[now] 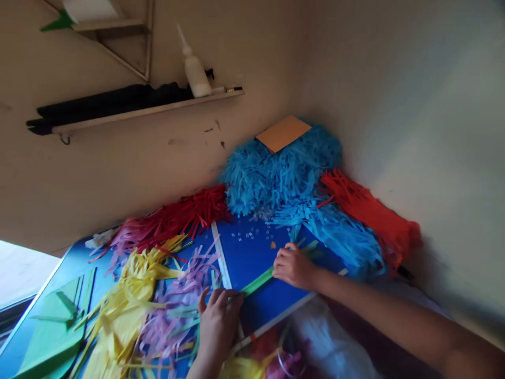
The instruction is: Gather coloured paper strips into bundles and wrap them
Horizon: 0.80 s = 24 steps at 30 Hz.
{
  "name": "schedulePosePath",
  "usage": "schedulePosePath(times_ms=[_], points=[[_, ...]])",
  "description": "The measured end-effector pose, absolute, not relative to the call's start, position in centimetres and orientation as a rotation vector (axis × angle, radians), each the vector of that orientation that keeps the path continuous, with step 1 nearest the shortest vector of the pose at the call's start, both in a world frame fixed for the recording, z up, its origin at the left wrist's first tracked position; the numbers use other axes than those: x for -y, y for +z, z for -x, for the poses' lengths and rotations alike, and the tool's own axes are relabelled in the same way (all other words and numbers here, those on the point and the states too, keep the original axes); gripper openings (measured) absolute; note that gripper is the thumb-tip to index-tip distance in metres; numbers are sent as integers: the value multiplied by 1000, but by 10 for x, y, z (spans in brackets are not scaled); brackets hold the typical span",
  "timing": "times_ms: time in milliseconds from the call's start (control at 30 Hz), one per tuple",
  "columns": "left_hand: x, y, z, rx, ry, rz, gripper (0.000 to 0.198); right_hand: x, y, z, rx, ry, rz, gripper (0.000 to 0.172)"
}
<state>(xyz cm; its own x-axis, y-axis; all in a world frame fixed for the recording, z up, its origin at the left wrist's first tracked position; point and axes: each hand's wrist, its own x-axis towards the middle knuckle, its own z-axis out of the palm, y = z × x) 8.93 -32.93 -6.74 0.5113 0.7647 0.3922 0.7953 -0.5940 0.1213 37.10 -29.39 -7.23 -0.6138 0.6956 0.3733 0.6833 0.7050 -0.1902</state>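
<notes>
A thin green paper strip (258, 281) lies stretched across a blue mat (252, 252) on the table. My left hand (216, 323) pinches the strip's near end at the mat's left edge. My right hand (294, 266) presses down on the strip's far end, close to a heap of light blue fringed paper (284, 173). Both hands rest on the mat.
Piles of yellow (122, 300), lilac (177, 310), red (177, 216) and orange-red (371, 210) paper strips surround the mat. Green sheets (51, 326) lie at the left. An orange card (283, 132) tops the blue heap. A white glue bottle (195, 68) stands on a wall shelf (138, 108).
</notes>
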Motion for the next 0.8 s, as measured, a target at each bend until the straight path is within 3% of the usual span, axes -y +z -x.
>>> schedulePosePath(times_ms=[233,800], points=[[322,-67,-86,1678,-715,2725,24,281,-59,-372,2432,432,1325,10],[315,-45,-110,1862,-350,2648,16,261,-40,-355,2494,596,1592,11]])
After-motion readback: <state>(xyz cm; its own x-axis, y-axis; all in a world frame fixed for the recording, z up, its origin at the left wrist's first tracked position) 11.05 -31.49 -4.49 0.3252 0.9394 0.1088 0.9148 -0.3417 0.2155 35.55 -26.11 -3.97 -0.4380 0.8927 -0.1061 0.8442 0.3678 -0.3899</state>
